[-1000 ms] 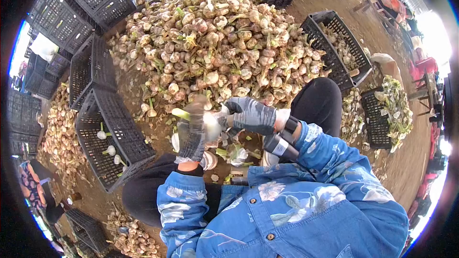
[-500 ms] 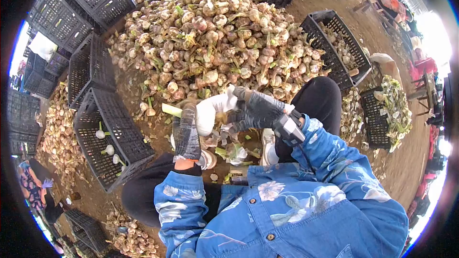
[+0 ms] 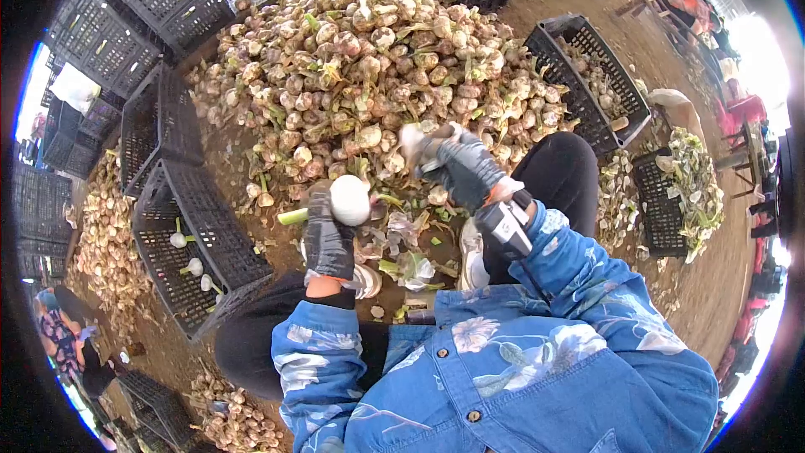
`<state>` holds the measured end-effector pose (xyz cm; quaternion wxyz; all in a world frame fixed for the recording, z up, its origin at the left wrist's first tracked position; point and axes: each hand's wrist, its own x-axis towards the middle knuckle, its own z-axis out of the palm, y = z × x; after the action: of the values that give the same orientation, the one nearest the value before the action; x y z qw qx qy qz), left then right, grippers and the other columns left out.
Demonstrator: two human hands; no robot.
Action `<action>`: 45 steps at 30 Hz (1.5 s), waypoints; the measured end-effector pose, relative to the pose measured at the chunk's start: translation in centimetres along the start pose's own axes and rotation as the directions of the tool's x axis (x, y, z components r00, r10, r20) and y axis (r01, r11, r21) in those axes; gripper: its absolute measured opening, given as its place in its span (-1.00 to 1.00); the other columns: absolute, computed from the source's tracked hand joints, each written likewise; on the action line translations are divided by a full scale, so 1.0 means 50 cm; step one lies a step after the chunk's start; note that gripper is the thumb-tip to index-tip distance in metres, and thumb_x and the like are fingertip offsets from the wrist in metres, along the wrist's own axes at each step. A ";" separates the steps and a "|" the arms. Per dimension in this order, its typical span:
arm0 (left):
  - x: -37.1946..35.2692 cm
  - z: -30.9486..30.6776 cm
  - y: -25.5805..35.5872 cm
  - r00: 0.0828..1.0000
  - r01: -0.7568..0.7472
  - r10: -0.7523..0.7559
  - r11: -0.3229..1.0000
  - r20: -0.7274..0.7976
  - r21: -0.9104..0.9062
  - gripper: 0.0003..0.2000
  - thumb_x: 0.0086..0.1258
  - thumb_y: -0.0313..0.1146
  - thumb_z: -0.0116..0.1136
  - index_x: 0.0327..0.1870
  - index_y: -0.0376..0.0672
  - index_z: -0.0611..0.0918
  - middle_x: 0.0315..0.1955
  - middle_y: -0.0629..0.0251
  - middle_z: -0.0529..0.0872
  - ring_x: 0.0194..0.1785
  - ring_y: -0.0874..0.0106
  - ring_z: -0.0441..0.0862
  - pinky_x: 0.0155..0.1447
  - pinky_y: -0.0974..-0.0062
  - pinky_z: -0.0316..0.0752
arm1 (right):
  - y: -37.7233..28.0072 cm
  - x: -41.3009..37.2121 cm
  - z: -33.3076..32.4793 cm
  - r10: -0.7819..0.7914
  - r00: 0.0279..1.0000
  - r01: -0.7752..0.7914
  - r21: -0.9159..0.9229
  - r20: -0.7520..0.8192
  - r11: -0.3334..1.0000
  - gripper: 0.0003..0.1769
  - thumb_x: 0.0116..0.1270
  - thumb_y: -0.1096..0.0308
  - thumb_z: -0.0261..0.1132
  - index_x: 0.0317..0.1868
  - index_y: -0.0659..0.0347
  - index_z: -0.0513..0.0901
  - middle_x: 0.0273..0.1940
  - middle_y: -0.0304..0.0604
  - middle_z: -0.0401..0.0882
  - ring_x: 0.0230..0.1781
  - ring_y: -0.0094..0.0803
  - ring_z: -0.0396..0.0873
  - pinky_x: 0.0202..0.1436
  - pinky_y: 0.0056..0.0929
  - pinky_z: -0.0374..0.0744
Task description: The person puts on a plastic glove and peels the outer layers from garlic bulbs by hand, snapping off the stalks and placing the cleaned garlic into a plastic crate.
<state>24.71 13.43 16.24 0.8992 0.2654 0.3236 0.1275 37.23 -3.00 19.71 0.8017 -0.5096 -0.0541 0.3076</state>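
A smooth white garlic bulb (image 3: 350, 200) is in my gloved left hand (image 3: 328, 239), whose fingers wrap round it from the left. Its green stem (image 3: 293, 216) sticks out on the far side of that hand. My gloved right hand (image 3: 463, 169) is held up and apart from the bulb, at the near edge of the garlic pile (image 3: 369, 67). Its fingers are pinched together on a pale piece of garlic skin (image 3: 412, 143), smeared by motion. Below, between my shoes, lie loose garlic skins (image 3: 411, 268) and green stem bits.
At my left, a black crate (image 3: 201, 243) holds several white stemmed bulbs. Stacked crates (image 3: 134, 17) rise at the far left. Another crate (image 3: 591, 84) stands right of the pile, with a skin-heaped crate (image 3: 662, 201) beyond. A person (image 3: 63, 335) is at the far left.
My right hand has pulled up and away from the bulb, and the white skin stretched between the hands has come off. The bulb's round white surface now shows in my left hand.
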 end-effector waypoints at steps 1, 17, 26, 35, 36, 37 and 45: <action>0.015 -0.014 0.010 0.998 -0.003 0.003 1.000 -0.062 0.010 -0.57 0.24 0.03 0.06 0.02 -0.01 0.45 -0.18 0.29 0.61 -0.22 0.33 0.61 -0.36 0.35 0.64 | -0.005 -0.003 0.003 -0.088 0.996 0.084 0.169 0.018 0.982 -0.82 0.19 0.42 0.20 -0.26 0.37 0.52 -0.33 -0.07 0.60 -0.40 -0.35 0.60 -0.33 -0.47 0.62; -0.012 -0.008 -0.008 0.986 -0.152 0.168 0.840 0.016 0.521 -0.51 0.36 0.01 -0.06 0.06 -0.27 0.45 -0.19 0.25 0.57 -0.21 0.48 0.55 -0.19 0.56 0.49 | 0.037 -0.057 0.097 0.295 0.951 -0.187 -0.580 0.096 0.793 -0.33 0.16 0.03 0.31 0.08 0.39 0.35 -0.23 -0.09 0.53 -0.36 -0.54 0.51 -0.36 -0.60 0.52; 0.030 -0.035 -0.031 0.948 -0.317 0.259 0.748 0.183 0.583 -0.48 0.34 0.10 -0.11 0.01 -0.23 0.50 -0.25 0.19 0.61 -0.35 0.43 0.60 -0.34 0.48 0.57 | 0.058 -0.060 0.047 0.261 0.918 -0.100 -0.461 0.299 0.882 -0.51 0.24 0.33 0.16 0.14 0.42 0.35 -0.12 -0.09 0.55 -0.22 -0.48 0.56 -0.16 -0.52 0.56; -0.008 -0.033 -0.026 0.937 -0.305 0.300 0.445 0.181 0.842 -0.58 0.41 -0.06 -0.10 0.06 -0.22 0.50 -0.19 0.29 0.59 -0.20 0.51 0.51 -0.12 0.57 0.41 | 0.048 -0.092 0.080 0.045 0.990 0.072 -0.760 0.132 0.646 -0.60 0.06 0.20 0.31 -0.26 0.38 0.47 -0.45 -0.02 0.57 -0.40 -0.34 0.57 -0.36 -0.43 0.52; -0.016 -0.017 -0.021 0.938 -0.310 0.288 0.446 0.193 0.839 -0.58 0.41 -0.06 -0.10 0.06 -0.22 0.50 -0.19 0.29 0.59 -0.20 0.51 0.51 -0.12 0.57 0.41 | 0.053 -0.092 0.085 0.017 0.996 0.059 -0.800 0.086 0.597 -0.64 -0.02 0.24 0.32 -0.32 0.36 0.52 -0.44 0.04 0.58 -0.43 -0.25 0.58 -0.33 -0.35 0.52; -0.032 0.010 -0.007 0.973 -0.190 0.218 0.564 0.077 0.803 -0.58 0.39 -0.06 -0.06 0.05 -0.23 0.51 -0.22 0.30 0.60 -0.22 0.52 0.52 -0.14 0.57 0.41 | 0.055 -0.088 0.077 0.025 0.991 0.091 -0.802 0.131 0.591 -0.68 -0.01 0.27 0.30 -0.32 0.34 0.52 -0.46 0.00 0.56 -0.45 -0.31 0.55 -0.35 -0.37 0.51; -0.051 0.030 -0.001 0.966 -0.223 0.242 0.611 0.089 0.760 -0.61 0.34 -0.13 0.04 -0.02 -0.30 0.53 -0.17 0.24 0.61 -0.11 0.43 0.51 0.06 0.48 0.37 | 0.045 -0.050 0.014 -0.054 0.998 0.056 -0.846 0.032 0.530 -0.78 0.10 0.32 0.27 -0.36 0.32 0.53 -0.53 -0.09 0.57 -0.50 -0.39 0.56 -0.45 -0.43 0.51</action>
<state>23.77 11.76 18.50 0.6748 0.6578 0.3201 0.0975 33.95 -3.17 18.68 0.4642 -0.8316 -0.2131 0.2181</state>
